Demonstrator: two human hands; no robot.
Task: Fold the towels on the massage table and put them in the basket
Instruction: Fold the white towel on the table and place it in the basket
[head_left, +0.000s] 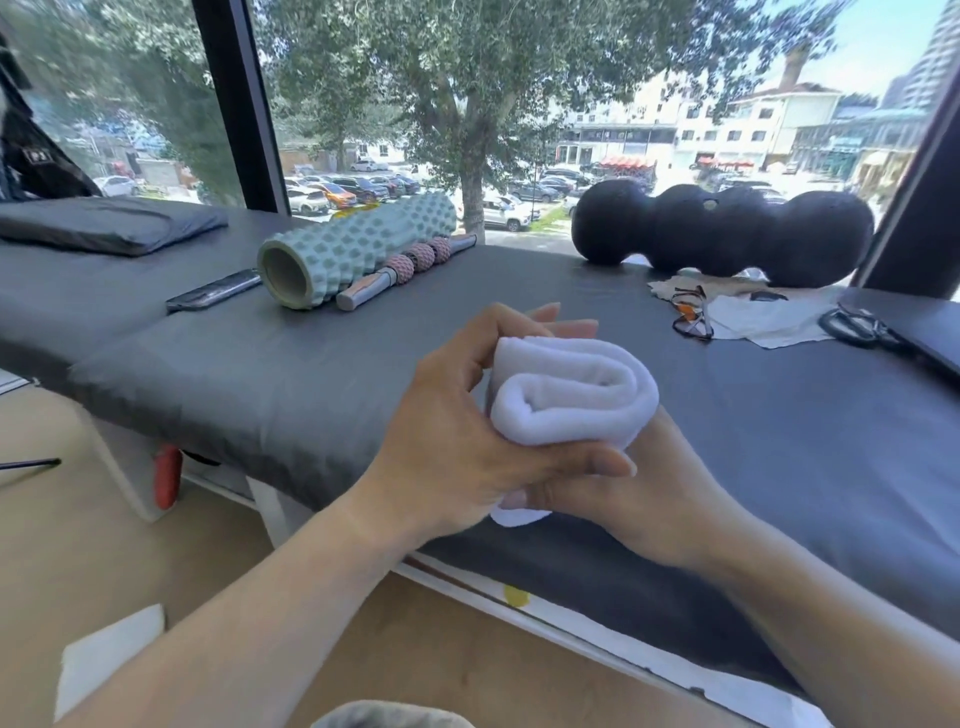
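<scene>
A white towel (571, 395), folded into a thick roll, is held above the near edge of the grey massage table (260, 374). My left hand (467, 431) wraps it from the left, thumb across the bottom. My right hand (639, 493) cups it from underneath, with a corner of towel poking out below the fingers. No basket is in view.
On the table lie a teal foam roller (353, 249), a pink massage stick (405, 270), a phone (213, 291), a black peanut roller (727, 234), glasses (691, 317), white cloths (769, 322), scissors (857, 327) and a grey pillow (104, 223). A window runs behind.
</scene>
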